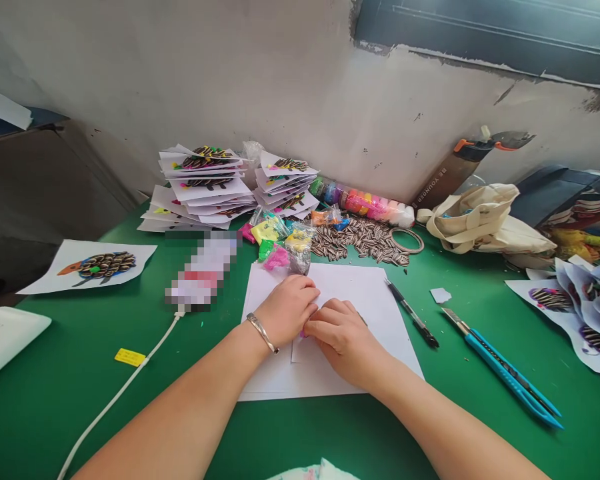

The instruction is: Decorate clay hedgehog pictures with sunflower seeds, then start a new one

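My left hand and my right hand meet over white paper sheets, fingers bent and fingertips close together. A tiny pink bit shows at the fingertips, but the fingers cover most of what lies there. Under my right hand is a smaller white paper piece. Small bags of coloured modelling clay lie just beyond the sheets, beside a pile of striped sunflower seeds. To the right rest a black pen and a blue utility knife with its blade out.
Stacks of seed-decorated cards stand against the wall; more cards lie at right. One card is at left, near a blurred-out device with a white cable and a white power bank. A tape roll, cloth bag and bottle sit behind.
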{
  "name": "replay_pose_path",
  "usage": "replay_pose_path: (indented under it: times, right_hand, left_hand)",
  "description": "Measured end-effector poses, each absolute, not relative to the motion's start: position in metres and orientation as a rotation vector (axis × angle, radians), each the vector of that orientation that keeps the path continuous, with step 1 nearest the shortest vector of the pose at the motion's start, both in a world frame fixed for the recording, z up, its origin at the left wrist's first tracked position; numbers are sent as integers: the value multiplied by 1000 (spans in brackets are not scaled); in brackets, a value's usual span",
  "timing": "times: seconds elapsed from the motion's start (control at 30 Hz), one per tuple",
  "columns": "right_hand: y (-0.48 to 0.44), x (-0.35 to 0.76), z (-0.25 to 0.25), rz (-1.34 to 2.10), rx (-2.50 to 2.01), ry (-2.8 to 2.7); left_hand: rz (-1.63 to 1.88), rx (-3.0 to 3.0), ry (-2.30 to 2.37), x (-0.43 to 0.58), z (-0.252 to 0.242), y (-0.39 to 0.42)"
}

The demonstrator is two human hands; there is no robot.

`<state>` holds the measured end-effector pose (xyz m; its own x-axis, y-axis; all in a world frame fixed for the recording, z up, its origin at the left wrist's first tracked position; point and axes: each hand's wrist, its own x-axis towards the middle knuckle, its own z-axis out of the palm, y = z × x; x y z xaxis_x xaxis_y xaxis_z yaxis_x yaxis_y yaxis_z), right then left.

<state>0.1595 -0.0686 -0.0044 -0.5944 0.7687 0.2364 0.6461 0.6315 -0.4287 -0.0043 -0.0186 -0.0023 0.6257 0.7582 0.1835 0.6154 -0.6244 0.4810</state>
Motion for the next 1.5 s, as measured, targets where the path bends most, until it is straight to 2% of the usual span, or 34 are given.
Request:
replay_pose_path:
  times: [1.5]
  right_hand:
    - [-65,161,-5,484,-1117,-2434]
  left_hand:
    - [523,2473,1088,-5,-3,-18]
